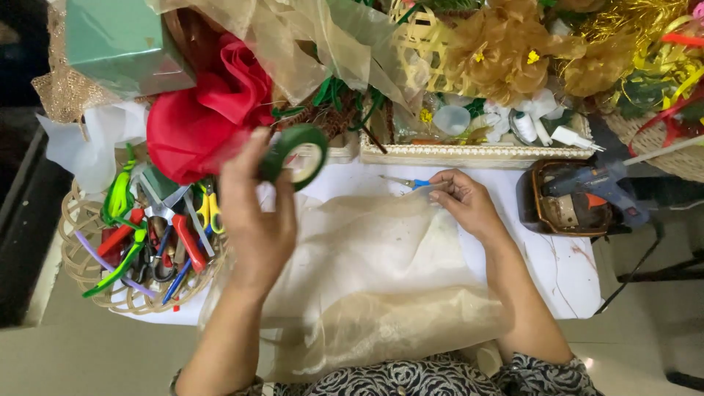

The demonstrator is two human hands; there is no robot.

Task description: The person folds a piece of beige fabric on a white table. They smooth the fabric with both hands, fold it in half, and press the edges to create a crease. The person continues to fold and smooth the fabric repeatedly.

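Observation:
My left hand [257, 216] is raised above the table and grips a roll of dark green tape [295, 155] by its rim. My right hand [463, 202] rests on the far edge of a sheer beige fabric piece [374, 279] that drapes over the white table [572, 275] toward my lap. Its fingers pinch the fabric's edge. Small scissors with a blue handle [408, 182] lie just left of those fingertips.
A woven basket [88, 271] of scissors, pliers and cutters sits at the left. Red fabric [205, 110] and a green box [121, 44] lie behind it. A tray [469, 152] holds small bottles. A blue glue gun [598, 183] rests in a brown dish at right.

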